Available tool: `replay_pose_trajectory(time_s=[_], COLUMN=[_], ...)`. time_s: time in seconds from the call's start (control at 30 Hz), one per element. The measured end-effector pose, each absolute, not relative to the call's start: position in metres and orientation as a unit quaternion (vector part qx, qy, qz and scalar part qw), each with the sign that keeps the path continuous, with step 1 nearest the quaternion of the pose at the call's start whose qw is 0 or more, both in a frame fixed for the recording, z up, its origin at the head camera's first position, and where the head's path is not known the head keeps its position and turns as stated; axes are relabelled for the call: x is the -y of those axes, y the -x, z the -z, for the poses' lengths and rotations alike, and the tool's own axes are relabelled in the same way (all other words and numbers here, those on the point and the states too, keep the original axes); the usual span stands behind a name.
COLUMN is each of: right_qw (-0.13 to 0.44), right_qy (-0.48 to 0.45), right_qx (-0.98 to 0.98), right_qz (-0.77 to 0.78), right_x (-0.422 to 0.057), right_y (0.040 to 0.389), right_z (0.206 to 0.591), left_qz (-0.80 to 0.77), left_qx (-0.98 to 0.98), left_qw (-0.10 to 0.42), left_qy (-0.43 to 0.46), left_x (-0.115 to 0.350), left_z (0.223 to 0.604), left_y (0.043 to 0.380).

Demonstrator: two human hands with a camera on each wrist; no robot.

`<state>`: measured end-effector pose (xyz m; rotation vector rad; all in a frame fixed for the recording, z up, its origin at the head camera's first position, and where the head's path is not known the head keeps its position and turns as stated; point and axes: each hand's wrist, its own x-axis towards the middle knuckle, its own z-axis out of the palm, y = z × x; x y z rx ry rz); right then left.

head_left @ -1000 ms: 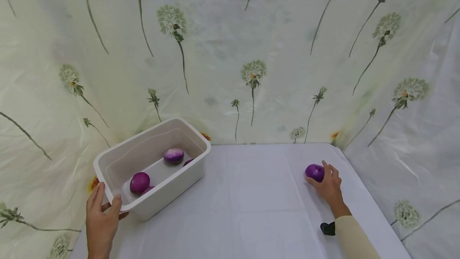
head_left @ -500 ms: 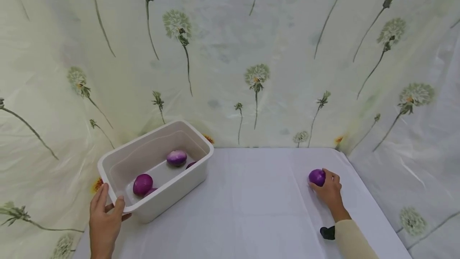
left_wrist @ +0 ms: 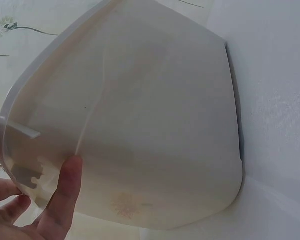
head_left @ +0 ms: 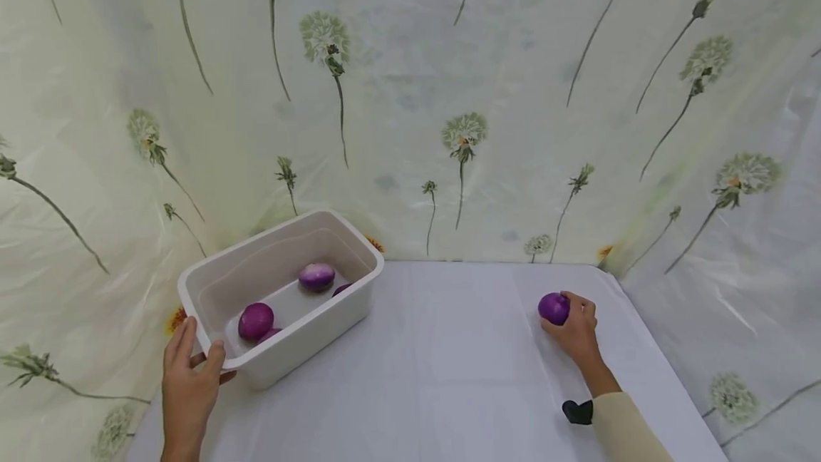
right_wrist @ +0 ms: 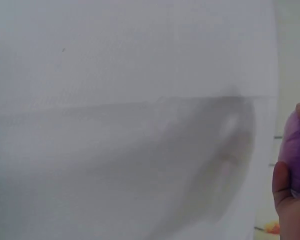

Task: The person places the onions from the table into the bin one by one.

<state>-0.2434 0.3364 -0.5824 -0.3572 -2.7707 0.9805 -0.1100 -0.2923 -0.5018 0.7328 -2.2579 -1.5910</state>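
A shiny red onion (head_left: 553,309) is held in my right hand (head_left: 576,330), between thumb and fingers, over the right part of the table. In the right wrist view the same onion (right_wrist: 296,155) shows at the right edge, and a shadow falls on the cloth beside it. My left hand (head_left: 191,383) grips the near left corner of a white plastic bin (head_left: 314,334); in the left wrist view one digit lies along the bin's outer wall (left_wrist: 155,110). Inside the bin are several red onions (head_left: 256,321), some partly hidden by the near wall.
A white cloth (head_left: 449,362) covers the table. Curtains with dandelion prints (head_left: 398,91) hang behind and at both sides. A small black piece (head_left: 579,412) shows by the right sleeve (head_left: 625,426).
My right hand has closed more tightly on the red onion and moved a little left with it. The left hand stays at the bin's corner. The head view has shifted slightly.
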Motion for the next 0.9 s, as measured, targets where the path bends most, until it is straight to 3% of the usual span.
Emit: replay_pose_trajectory(time_s=[0.33, 0.57, 0.9], right_qw=[0.123, 0.139, 0.094], right_qy=[0.018, -0.091, -0.186], right_qx=[0.929, 0.915, 0.887], right_qz=[-0.349, -0.366, -0.412], right_x=[-0.278, -0.207, -0.098], right_y=[0.255, 0.27, 0.284], right_z=[0.536, 0.49, 0.451], left_qz=[0.557, 0.554, 0.576], left_qx=[0.784, 0.782, 0.77], left_qw=[0.14, 0.147, 0.158], left_qy=[-0.233, -0.243, -0.223], left_x=[0.294, 0.294, 0.297], left_z=[0.5, 0.504, 0.503], left_y=[0.116, 0.114, 0.114])
